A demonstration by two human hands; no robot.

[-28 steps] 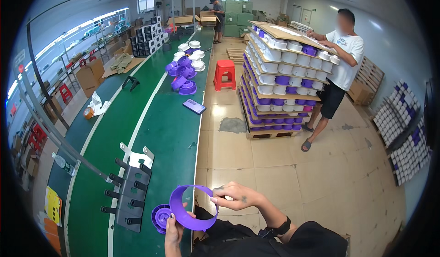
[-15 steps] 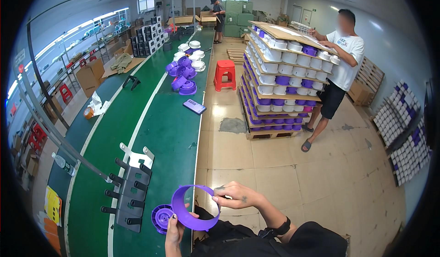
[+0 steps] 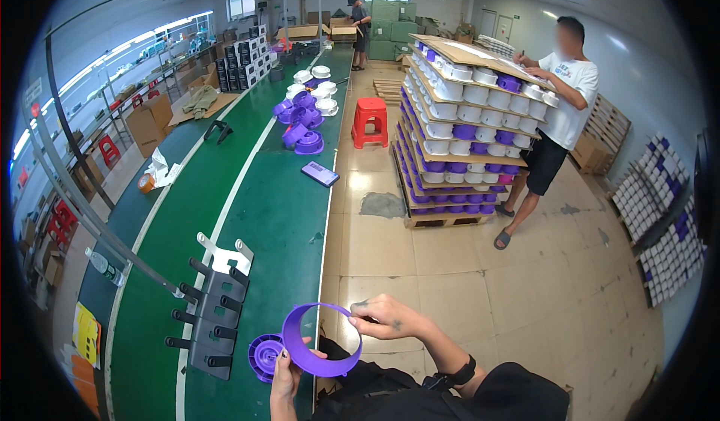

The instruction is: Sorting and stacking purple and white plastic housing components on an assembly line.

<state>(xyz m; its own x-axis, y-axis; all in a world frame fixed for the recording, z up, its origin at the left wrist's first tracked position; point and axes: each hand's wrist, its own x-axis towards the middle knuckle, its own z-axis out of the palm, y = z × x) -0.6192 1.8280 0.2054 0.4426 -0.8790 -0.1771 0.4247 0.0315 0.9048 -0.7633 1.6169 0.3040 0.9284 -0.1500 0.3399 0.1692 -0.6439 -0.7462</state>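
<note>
Between my two hands is a purple plastic ring point(image 3: 324, 364), open through the middle and held tilted over the table's near edge. My left hand point(image 3: 287, 377) is closed on its lower left side, the thumb outside and the fingertips showing within the ring. At the upper right rim, my right hand point(image 3: 384, 318) pinches the edge between thumb and fingers. Just left of the ring lies a round purple spoked part point(image 3: 265, 355), on the green table point(image 3: 259, 271) and partly covered by the ring and my left hand.
Black brackets point(image 3: 216, 320) with a white one point(image 3: 225, 256) stand on the table. Farther along are a phone point(image 3: 320, 173) and a pile of purple and white parts point(image 3: 306, 117). Right of the table, a person point(image 3: 566, 83) writes at a tall stack point(image 3: 457, 136); a red stool point(image 3: 370, 123) stands nearby.
</note>
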